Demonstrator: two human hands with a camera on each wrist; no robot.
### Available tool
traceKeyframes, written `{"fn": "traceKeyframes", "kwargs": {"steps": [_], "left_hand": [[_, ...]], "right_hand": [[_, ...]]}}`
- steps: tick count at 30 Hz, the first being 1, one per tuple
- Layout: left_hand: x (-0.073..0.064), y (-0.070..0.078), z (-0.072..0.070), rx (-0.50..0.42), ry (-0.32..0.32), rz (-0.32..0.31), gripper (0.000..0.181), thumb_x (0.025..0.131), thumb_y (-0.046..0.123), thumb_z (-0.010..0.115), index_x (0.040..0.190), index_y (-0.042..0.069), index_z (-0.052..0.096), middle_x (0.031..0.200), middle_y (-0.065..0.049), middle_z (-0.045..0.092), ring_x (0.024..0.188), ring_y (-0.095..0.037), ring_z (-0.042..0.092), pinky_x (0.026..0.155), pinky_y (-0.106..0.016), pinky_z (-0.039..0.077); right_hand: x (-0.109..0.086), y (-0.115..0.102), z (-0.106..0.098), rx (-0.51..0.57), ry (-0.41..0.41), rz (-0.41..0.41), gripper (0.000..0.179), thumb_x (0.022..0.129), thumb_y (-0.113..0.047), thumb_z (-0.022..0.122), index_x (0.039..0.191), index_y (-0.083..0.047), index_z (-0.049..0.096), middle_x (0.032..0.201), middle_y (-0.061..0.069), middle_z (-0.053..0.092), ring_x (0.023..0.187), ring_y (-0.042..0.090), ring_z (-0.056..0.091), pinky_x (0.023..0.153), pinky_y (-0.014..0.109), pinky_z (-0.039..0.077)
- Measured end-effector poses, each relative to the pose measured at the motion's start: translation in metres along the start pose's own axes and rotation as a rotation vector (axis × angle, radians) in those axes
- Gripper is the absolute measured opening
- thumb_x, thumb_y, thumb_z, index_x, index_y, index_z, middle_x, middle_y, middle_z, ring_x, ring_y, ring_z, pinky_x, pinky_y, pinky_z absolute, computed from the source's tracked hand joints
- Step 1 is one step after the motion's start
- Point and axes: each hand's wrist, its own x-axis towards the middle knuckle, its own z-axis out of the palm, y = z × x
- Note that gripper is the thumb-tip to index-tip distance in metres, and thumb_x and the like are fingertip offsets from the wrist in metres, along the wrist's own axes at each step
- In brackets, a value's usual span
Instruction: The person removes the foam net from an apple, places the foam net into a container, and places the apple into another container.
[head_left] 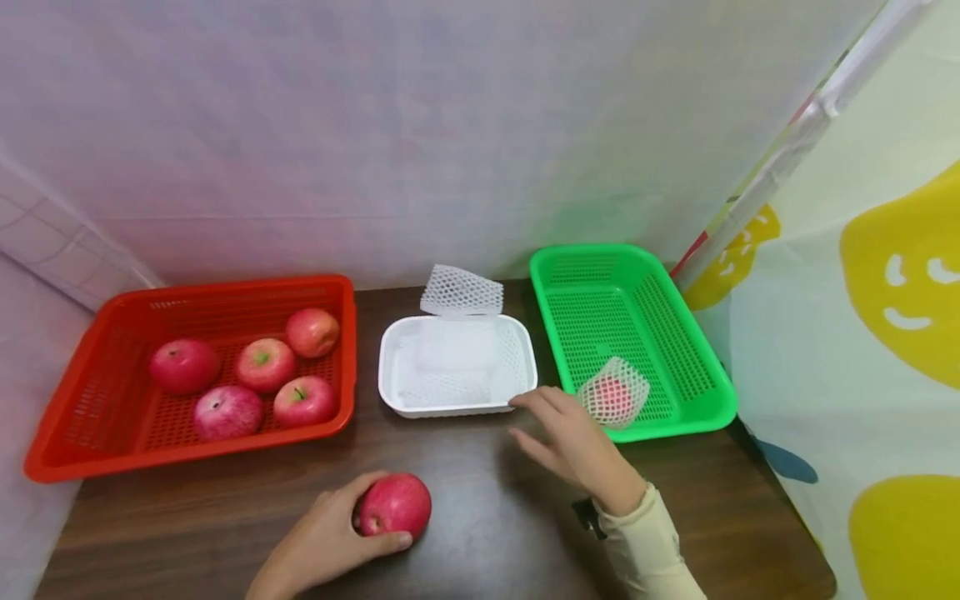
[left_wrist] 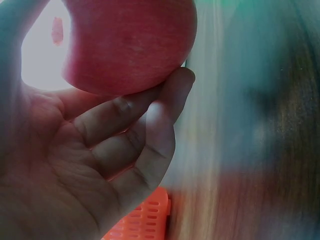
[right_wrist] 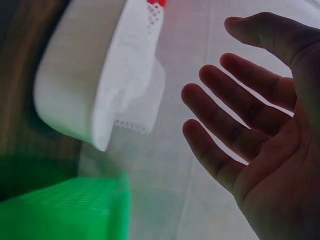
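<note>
My left hand (head_left: 326, 533) grips a red apple (head_left: 395, 507) low over the front of the table, thumb on the near side and fingers around the far side. In the left wrist view the apple (left_wrist: 131, 45) rests against the curled fingers (left_wrist: 120, 145). My right hand (head_left: 573, 442) holds nothing; its fingers are spread and loosely bent near the front right corner of a white tray (head_left: 450, 412). White foam net sleeves (head_left: 461, 292) lie in that tray, one sticking up over its back rim. The right wrist view shows the empty right palm (right_wrist: 280, 155) beside the tray.
On the left, a red basket (head_left: 341, 400) holds several apples (head_left: 266, 365). To the right stands a green basket (head_left: 675, 350) with one net-wrapped apple (head_left: 613, 396) at its front. A white curtain (head_left: 375, 150) hangs behind the brown table (head_left: 465, 517).
</note>
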Motion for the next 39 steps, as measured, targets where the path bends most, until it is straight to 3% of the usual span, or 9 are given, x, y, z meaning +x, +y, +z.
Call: {"fn": "traceKeyframes", "kwargs": {"steps": [5, 8, 10, 16, 22, 26, 31, 35, 39], "left_hand": [[0.002, 0.005, -0.009, -0.011, -0.009, -0.01, 0.077, 0.069, 0.06, 0.085, 0.13, 0.021, 0.06, 0.106, 0.005, 0.065, 0.093, -0.016, 0.058, 0.074, -0.037, 0.052], [0.003, 0.01, -0.026, 0.007, -0.006, -0.003, 0.078, 0.07, 0.06, 0.085, 0.132, 0.02, 0.059, 0.109, 0.003, 0.066, 0.093, -0.016, 0.06, 0.076, -0.039, 0.054], [0.004, 0.014, -0.044, 0.041, 0.006, 0.007, 0.079, 0.071, 0.061, 0.084, 0.134, 0.021, 0.058, 0.112, 0.002, 0.066, 0.094, -0.017, 0.061, 0.076, -0.04, 0.055], [0.009, 0.023, -0.105, 0.211, 0.193, 0.177, 0.085, 0.075, 0.062, 0.08, 0.139, 0.013, 0.054, 0.114, -0.008, 0.068, 0.094, -0.023, 0.065, 0.079, -0.05, 0.054], [0.038, 0.032, -0.155, 0.34, 0.245, 0.14, 0.095, 0.076, 0.069, 0.074, 0.14, 0.006, 0.046, 0.111, -0.019, 0.067, 0.091, -0.034, 0.065, 0.074, -0.057, 0.055], [0.066, 0.027, -0.172, 0.395, 0.222, 0.098, 0.097, 0.075, 0.072, 0.072, 0.137, 0.002, 0.045, 0.113, -0.02, 0.064, 0.093, -0.035, 0.063, 0.074, -0.058, 0.055], [0.1, 0.015, -0.185, 0.454, 0.116, 0.044, 0.102, 0.076, 0.074, 0.069, 0.136, -0.004, 0.044, 0.118, -0.026, 0.061, 0.099, -0.043, 0.059, 0.079, -0.062, 0.051], [0.121, 0.003, -0.187, 0.465, 0.036, 0.028, 0.096, 0.078, 0.071, 0.07, 0.132, -0.005, 0.047, 0.118, -0.025, 0.06, 0.1, -0.041, 0.059, 0.081, -0.061, 0.051], [0.132, -0.006, -0.184, 0.471, -0.024, 0.014, 0.089, 0.078, 0.064, 0.075, 0.125, -0.006, 0.049, 0.108, -0.02, 0.062, 0.094, -0.038, 0.059, 0.077, -0.056, 0.052]], "right_hand": [[-0.006, -0.001, 0.003, 0.017, -0.007, 0.027, 0.032, 0.087, -0.018, 0.076, 0.113, -0.003, 0.065, 0.107, 0.006, 0.066, 0.1, 0.023, 0.064, 0.087, 0.036, 0.054], [-0.008, 0.0, 0.004, 0.019, -0.01, 0.037, 0.032, 0.089, -0.02, 0.075, 0.115, -0.004, 0.065, 0.109, 0.006, 0.065, 0.101, 0.023, 0.063, 0.088, 0.037, 0.054], [-0.009, 0.0, 0.004, 0.02, -0.007, 0.038, 0.033, 0.089, -0.02, 0.075, 0.115, -0.004, 0.065, 0.11, 0.006, 0.066, 0.102, 0.023, 0.063, 0.089, 0.037, 0.054], [-0.014, -0.001, 0.004, 0.031, -0.019, 0.077, 0.034, 0.086, -0.019, 0.077, 0.115, -0.004, 0.066, 0.108, 0.006, 0.067, 0.101, 0.022, 0.064, 0.088, 0.036, 0.054], [-0.022, 0.0, 0.007, 0.035, -0.031, 0.122, 0.033, 0.084, -0.019, 0.08, 0.111, -0.006, 0.067, 0.105, 0.002, 0.066, 0.099, 0.018, 0.063, 0.086, 0.034, 0.054], [-0.025, -0.001, 0.009, 0.036, -0.059, 0.157, 0.033, 0.085, -0.021, 0.08, 0.112, -0.008, 0.066, 0.105, 0.001, 0.066, 0.1, 0.017, 0.063, 0.086, 0.035, 0.053], [-0.029, -0.003, 0.01, 0.043, -0.094, 0.205, 0.033, 0.087, -0.023, 0.079, 0.114, -0.009, 0.067, 0.106, 0.0, 0.066, 0.099, 0.016, 0.063, 0.085, 0.034, 0.054], [-0.035, -0.003, 0.012, 0.048, -0.098, 0.217, 0.032, 0.086, -0.023, 0.08, 0.113, -0.008, 0.068, 0.105, 0.0, 0.066, 0.096, 0.015, 0.063, 0.082, 0.033, 0.054], [-0.039, -0.003, 0.014, 0.059, -0.103, 0.228, 0.032, 0.087, -0.024, 0.08, 0.112, -0.008, 0.069, 0.106, -0.001, 0.066, 0.096, 0.014, 0.063, 0.083, 0.033, 0.054]]}}
